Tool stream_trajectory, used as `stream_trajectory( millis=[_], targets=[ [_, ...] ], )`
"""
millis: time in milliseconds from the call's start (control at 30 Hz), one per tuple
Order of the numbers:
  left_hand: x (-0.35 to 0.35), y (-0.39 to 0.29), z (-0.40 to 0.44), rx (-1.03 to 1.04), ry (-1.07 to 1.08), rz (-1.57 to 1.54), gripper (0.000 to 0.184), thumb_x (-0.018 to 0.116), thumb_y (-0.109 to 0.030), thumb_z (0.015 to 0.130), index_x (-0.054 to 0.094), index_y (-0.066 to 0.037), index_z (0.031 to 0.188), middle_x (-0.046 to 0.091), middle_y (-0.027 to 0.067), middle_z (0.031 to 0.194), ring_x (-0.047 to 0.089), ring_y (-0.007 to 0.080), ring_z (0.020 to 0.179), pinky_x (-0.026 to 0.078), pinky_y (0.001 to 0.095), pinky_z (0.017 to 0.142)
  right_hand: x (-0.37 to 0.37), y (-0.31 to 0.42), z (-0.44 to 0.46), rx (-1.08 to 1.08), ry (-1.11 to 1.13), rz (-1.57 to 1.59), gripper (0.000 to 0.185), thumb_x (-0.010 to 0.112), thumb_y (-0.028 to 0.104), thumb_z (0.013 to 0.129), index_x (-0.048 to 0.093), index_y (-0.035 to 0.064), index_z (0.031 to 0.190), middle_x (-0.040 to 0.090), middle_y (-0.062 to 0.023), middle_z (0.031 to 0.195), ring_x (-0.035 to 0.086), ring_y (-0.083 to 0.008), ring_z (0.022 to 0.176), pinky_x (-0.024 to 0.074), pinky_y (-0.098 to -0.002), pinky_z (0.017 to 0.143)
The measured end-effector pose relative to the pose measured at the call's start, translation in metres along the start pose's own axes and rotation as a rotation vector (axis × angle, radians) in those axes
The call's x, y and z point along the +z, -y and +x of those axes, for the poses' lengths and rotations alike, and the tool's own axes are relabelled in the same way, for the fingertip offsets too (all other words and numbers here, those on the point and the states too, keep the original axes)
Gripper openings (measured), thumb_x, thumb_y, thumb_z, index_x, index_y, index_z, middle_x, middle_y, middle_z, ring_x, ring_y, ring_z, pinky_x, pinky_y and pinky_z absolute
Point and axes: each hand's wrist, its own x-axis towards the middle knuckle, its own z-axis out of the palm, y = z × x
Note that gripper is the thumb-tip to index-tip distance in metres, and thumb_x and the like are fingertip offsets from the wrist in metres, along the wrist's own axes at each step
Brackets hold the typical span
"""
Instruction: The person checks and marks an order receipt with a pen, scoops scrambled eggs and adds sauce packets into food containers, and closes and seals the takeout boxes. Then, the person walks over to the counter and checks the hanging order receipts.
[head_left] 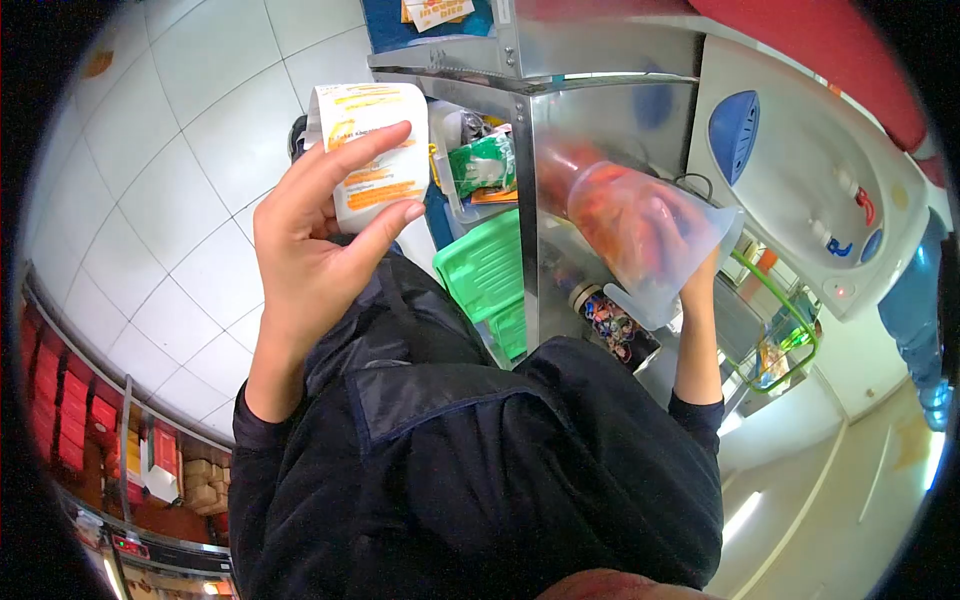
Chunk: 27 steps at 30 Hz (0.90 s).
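My left hand (325, 230) is closed on a white printed paper slip (385, 165) with orange bands across its text. The slip curls over at its top, and my thumb and forefinger lie along its face. At right, my right hand (668, 235) grips a frosted, translucent plastic vessel that looks like a jug (665, 290), tilted on its side. Fingers show blurrily through its wall; whether they are inside or behind it I cannot tell. A reddish tint shows toward its far left end. Steel panelling stands just beyond it.
Between the hands is an open steel cabinet (530, 230) with packets and a green plastic container (485, 270). A dark patterned cylinder (615, 325) lies near the jug. Far right is a white water dispenser (830, 170) with red and blue taps. Red boxes (72, 420) fill shelves lower left.
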Motion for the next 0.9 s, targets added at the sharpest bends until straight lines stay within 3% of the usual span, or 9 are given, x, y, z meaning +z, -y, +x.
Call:
stream_trajectory(
  millis=[233, 433, 533, 733, 900],
  targets=[
    [0.002, -0.001, 0.025, 0.003, 0.063, -0.024, 0.046, 0.069, 0.01, 0.072, 0.059, 0.0, 0.116, 0.059, 0.0105, 0.111, 0.062, 0.0177, 0.099, 0.053, 0.0262, 0.081, 0.003, -0.028, 0.016, 0.339, 0.183, 0.38, 0.026, 0.067, 0.024, 0.083, 0.067, -0.0008, 0.09, 0.067, -0.0056, 0.087, 0.059, -0.0135, 0.079, 0.0457, -0.0261, 0.072],
    [0.002, -0.001, 0.039, -0.051, 0.11, -0.032, 0.047, 0.07, 0.009, 0.072, 0.058, 0.001, 0.117, 0.058, 0.0124, 0.114, 0.06, 0.0196, 0.102, 0.052, 0.0283, 0.084, 0.003, -0.032, 0.018, 0.439, 0.239, 0.577, 0.02, 0.064, 0.019, 0.084, 0.067, 0.0013, 0.093, 0.065, -0.0034, 0.09, 0.057, -0.0109, 0.079, 0.0456, -0.0237, 0.071],
    [0.0, -0.003, 0.043, -0.089, 0.131, -0.046, 0.05, 0.072, 0.008, 0.07, 0.057, 0.004, 0.118, 0.056, 0.0148, 0.117, 0.058, 0.0218, 0.105, 0.051, 0.0318, 0.089, 0.004, -0.018, 0.021, 0.592, 0.278, 0.548, 0.019, 0.062, 0.017, 0.084, 0.066, 0.0014, 0.094, 0.065, -0.0035, 0.09, 0.057, -0.0108, 0.079, 0.0463, -0.0238, 0.072],
    [-0.006, -0.002, 0.048, -0.093, 0.128, -0.037, 0.05, 0.071, 0.009, 0.07, 0.057, 0.004, 0.118, 0.057, 0.0146, 0.116, 0.058, 0.0221, 0.105, 0.051, 0.0318, 0.089, 0.003, -0.004, 0.021, 0.487, 0.29, 0.479, 0.019, 0.065, 0.016, 0.083, 0.065, 0.0014, 0.095, 0.065, -0.0043, 0.089, 0.058, -0.0112, 0.079, 0.0474, -0.0248, 0.07],
    [-0.008, -0.002, 0.051, -0.108, 0.123, -0.054, 0.05, 0.071, 0.009, 0.07, 0.057, 0.004, 0.117, 0.056, 0.0145, 0.117, 0.058, 0.0222, 0.106, 0.051, 0.032, 0.089, 0.004, 0.004, 0.02, 0.638, 0.259, 0.667, 0.02, 0.067, 0.016, 0.082, 0.065, 0.001, 0.094, 0.065, -0.0038, 0.088, 0.058, -0.0114, 0.079, 0.0474, -0.0249, 0.071]
  ],
)
